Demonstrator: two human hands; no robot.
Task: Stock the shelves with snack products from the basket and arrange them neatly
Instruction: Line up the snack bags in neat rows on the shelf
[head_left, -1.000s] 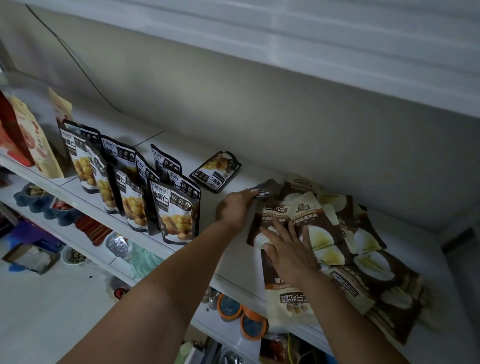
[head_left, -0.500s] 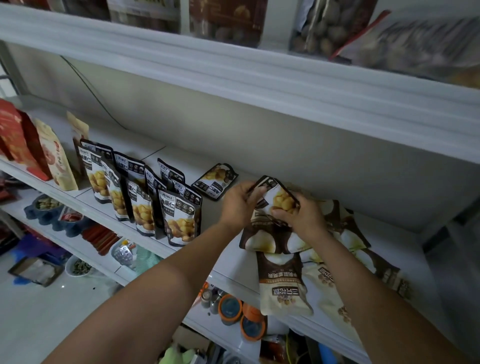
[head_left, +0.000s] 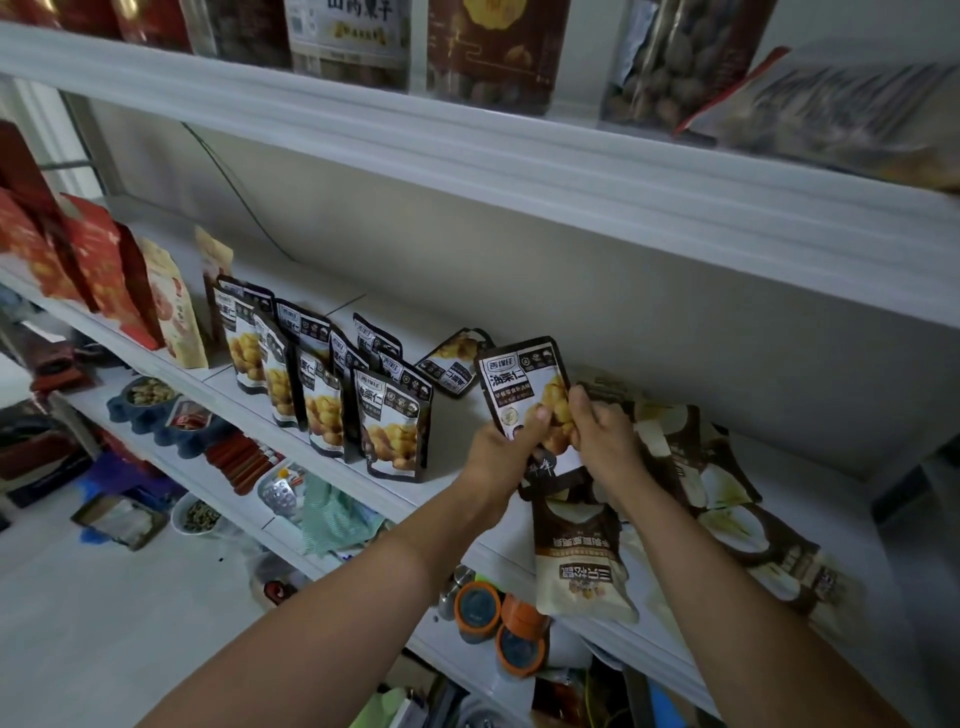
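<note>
Clearly the step in hand is to stand this pouch (head_left: 519, 384) at the end of the row (head_left: 332, 395). To do it well we should first spread its bottom gusset so it has a base. Then we set it down on the bare shelf (head_left: 452, 423) just right of the last standing bag, face forward and square with the front edge. We judge the gap there wide enough for one more, but the bags stand close, so a nudge could topple its neighbours. We should lower it straight down rather than slide it in. A flat pouch (head_left: 454, 362) lies at the back near the wall and will want standing up too. The pile (head_left: 685, 467) of brown bags to our right lies loose, one bag hanging over the shelf edge.

Our left hand (head_left: 501, 457) grips the pouch low on its left side, thumb pressed on the front and fingers behind it. Our right hand (head_left: 605, 441) pinches the lower right edge. The pouch is upright, held up between row and pile, and off the shelf so far as we can tell. We see no basket.
</note>
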